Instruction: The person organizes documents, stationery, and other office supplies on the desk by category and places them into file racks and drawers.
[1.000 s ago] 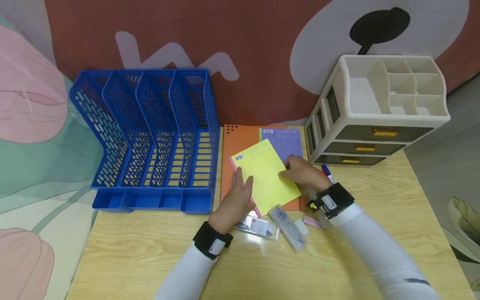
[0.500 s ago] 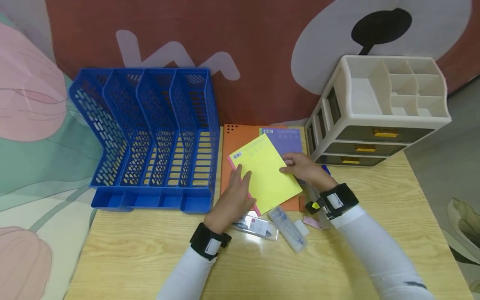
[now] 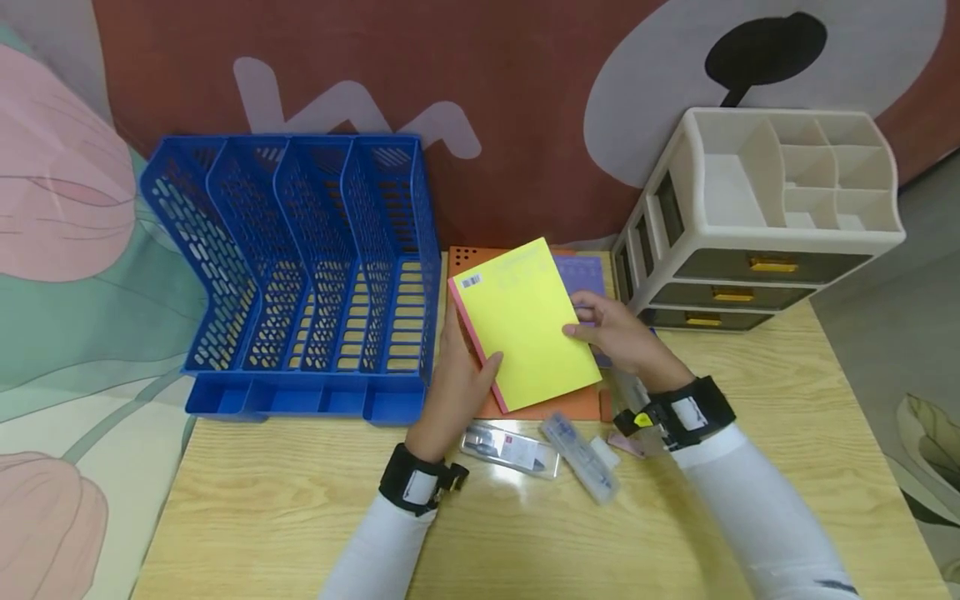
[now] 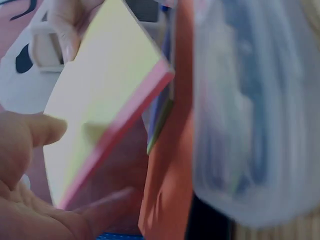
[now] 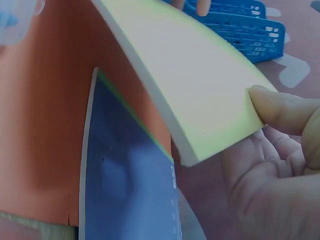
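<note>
A yellow notebook (image 3: 525, 333) with a pink spine is held tilted above the orange folder (image 3: 555, 407). My left hand (image 3: 452, 387) grips it by the spine side, thumb on the yellow cover and fingers underneath. At the opposite edge my right hand (image 3: 630, 343) pinches it; in the right wrist view the thumb (image 5: 285, 110) lies on top with fingers below. A purple notebook (image 5: 125, 160) lies on the folder, partly hidden in the head view by the yellow one. In the left wrist view a translucent case (image 4: 250, 120) looms close, blurred.
A blue file rack (image 3: 303, 402) with several slots stands at the left. To the right is a white drawer organizer (image 3: 690, 242). In front of the folder lie a clear pen case (image 3: 510, 450), a translucent pen case (image 3: 579, 460), a small white block (image 3: 605, 452) and a pink piece (image 3: 627, 444).
The yellow notebook has risen toward the camera and shifted slightly away from the person. The left fingers have moved from its edge to underneath. The right hand has kept its pinch.
</note>
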A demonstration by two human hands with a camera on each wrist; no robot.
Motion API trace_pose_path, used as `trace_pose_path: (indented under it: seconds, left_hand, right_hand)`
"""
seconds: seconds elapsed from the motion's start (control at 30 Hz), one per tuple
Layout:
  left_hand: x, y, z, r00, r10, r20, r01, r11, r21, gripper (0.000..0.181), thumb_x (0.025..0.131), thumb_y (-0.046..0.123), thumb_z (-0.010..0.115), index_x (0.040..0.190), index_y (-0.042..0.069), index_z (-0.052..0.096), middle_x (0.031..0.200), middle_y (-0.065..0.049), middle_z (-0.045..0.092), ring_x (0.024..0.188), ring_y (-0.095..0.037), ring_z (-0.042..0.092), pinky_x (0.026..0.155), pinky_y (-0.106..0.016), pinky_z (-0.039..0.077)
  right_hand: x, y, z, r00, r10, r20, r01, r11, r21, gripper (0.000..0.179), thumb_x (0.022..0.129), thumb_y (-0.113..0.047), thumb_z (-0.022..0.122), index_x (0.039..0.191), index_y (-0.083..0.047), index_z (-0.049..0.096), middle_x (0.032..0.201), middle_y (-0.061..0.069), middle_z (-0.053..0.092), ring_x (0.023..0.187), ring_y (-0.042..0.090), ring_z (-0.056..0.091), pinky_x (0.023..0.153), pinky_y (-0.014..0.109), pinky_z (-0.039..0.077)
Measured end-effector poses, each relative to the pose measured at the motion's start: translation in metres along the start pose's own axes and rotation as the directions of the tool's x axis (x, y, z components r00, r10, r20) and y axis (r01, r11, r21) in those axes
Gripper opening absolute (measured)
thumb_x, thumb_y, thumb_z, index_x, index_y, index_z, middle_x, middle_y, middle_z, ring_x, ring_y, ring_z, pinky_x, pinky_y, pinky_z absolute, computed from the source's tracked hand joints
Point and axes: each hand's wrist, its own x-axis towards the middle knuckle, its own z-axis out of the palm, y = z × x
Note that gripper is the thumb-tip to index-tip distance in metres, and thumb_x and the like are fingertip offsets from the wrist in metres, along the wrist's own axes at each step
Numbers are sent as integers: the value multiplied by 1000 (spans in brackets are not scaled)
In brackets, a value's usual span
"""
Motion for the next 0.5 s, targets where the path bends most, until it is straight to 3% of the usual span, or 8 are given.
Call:
trace_pose_path:
  seconds: [0.1,0.2,0.33,0.5]
  left_hand:
    - [2,1,-3,1000,-14,7,15,968,-252,101,98,5,67,166,36,-2,167,-8,33,137,-31,57,96,-44,58]
    - [3,1,-6,998,-61,19,63,925,-375,92,100,3,63,167,32,6,153,-16,52,116,-33,70,83,-40,64]
    - [3,4,-9,992,-126,7,118,907,-405,71,99,1,63,161,17,30,135,-23,65,104,-34,74,78,-38,65]
    - [3,6,-11,993,-120,3,108,889,-446,56,98,-5,62,148,12,45,127,-23,69,101,-35,75,78,-39,65]
  right_hand:
    - [-4,-2,1,1000,-16,-11,17,999,29,30,103,-4,58,132,0,51,114,4,73,82,13,72,70,28,60]
    - [-7,-3,2,1000,-24,-9,24,999,46,29,103,-5,59,130,-2,51,106,-5,74,76,9,67,64,23,54]
    - [-10,-3,4,1000,-24,-13,24,998,52,33,103,-7,61,134,-2,51,107,-6,75,76,9,69,63,22,53]
    - [-9,1,7,998,-14,-56,15,1000,15,40,103,-9,62,140,-1,50,122,8,73,85,10,73,72,24,59]
